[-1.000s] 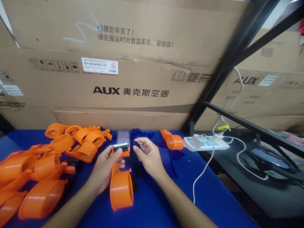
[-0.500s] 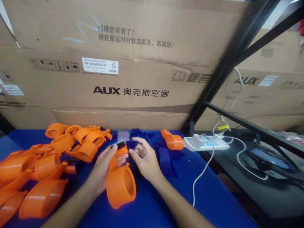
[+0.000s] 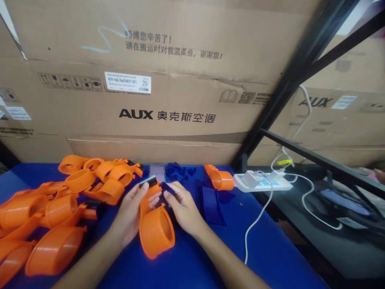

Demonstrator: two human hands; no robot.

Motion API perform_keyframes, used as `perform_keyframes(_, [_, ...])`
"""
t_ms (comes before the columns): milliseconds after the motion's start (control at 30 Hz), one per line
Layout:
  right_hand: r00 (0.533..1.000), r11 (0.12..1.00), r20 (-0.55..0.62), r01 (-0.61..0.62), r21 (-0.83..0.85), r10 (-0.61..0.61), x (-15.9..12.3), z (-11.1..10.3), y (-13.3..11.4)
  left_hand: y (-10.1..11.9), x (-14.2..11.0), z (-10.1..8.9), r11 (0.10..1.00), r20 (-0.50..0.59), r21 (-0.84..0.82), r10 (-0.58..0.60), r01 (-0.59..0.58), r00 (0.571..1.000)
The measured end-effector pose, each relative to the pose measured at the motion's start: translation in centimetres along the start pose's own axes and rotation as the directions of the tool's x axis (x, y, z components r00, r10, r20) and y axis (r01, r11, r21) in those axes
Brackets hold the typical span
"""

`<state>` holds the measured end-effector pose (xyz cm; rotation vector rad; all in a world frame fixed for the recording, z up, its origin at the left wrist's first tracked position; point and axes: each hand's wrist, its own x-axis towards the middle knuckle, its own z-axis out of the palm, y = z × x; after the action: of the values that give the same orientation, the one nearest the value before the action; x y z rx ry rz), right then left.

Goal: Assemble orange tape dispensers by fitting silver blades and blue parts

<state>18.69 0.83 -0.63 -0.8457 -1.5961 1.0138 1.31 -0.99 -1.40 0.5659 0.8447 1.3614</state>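
My left hand [image 3: 128, 214] is closed around the handle of an orange plastic ring-shaped part [image 3: 155, 239], thumb on top. A black piece [image 3: 148, 183] sits at the handle's upper end, and the wide open ring hangs below the fingers. Just to the right, my right hand [image 3: 186, 210] pinches a small dark blue plastic piece [image 3: 166, 187] between thumb and fingers, close beside the handle's end. Whether the blue piece touches the orange part I cannot tell.
Several similar orange parts [image 3: 57, 251] are heaped at left. Small blue pieces [image 3: 177, 170], a blue tray-like piece [image 3: 213, 205], another orange part [image 3: 223, 180] and a phone-like screen [image 3: 157, 172] lie behind. A power strip [image 3: 279, 183] with white cables stands right; cardboard boxes [image 3: 180, 88] form the back.
My right hand's fingers have drawn together on the small blue piece beside the handle. The orange ring, in my left hand, has shifted slightly up and right.
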Motion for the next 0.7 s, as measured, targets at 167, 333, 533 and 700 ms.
perform_keyframes(167, [0.99, 0.998, -0.131, -0.045, 0.051, 0.051, -0.08, -0.11, 0.77, -0.11, 0.1, 0.14, 0.998, -0.005, 0.055, 0.037, -0.037, 0.999])
perform_keyframes(333, [0.986, 0.997, -0.162, 0.04, 0.07, -0.029, 0.02, -0.22, 0.41, -0.03, -0.35, 0.5, 0.993, 0.03, 0.108, 0.048, -0.051, 0.998])
perform_keyframes(533, [0.981, 0.981, -0.149, 0.102, -0.164, -0.127, -0.46, 0.14, 0.19, -0.01, -0.31, 0.04, 0.981, 0.018, 0.171, 0.091, -0.093, 0.996])
perform_keyframes(700, [0.97, 0.965, -0.169, 0.133, -0.228, -0.173, -0.93, 0.55, 0.46, -0.11, -0.04, -0.19, 0.962, -0.006, 0.239, 0.14, -0.134, 0.99])
